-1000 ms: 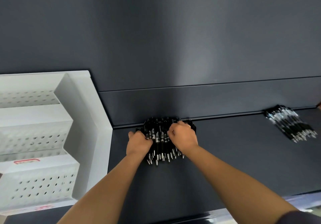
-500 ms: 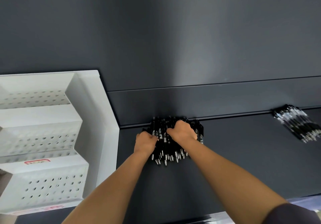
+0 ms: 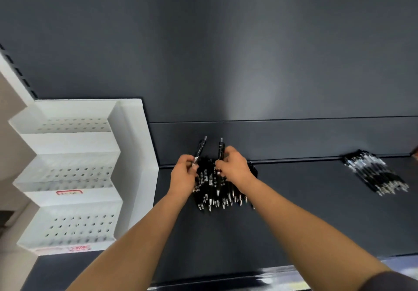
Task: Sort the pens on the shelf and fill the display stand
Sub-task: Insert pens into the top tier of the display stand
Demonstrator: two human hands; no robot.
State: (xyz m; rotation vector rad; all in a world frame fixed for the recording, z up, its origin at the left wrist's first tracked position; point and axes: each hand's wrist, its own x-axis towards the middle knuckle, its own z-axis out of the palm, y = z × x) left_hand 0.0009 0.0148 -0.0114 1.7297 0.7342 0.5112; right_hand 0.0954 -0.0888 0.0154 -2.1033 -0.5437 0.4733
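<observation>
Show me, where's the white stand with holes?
The white display stand sits at the left of the head view, on the dark shelf, left of the pen pile.

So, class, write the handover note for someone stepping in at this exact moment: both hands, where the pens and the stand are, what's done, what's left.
The left hand pinches the slanted pen, raised above the main pile.
The right hand grips the upright pen over the same pile.
The main pile lies on the dark shelf near its back edge; the second pile lies farther right. The white display stand is at the shelf's left end.
Done: two pens picked up. No pen shows in the stand's holes.
Left: sort both piles and fill the stand.
</observation>
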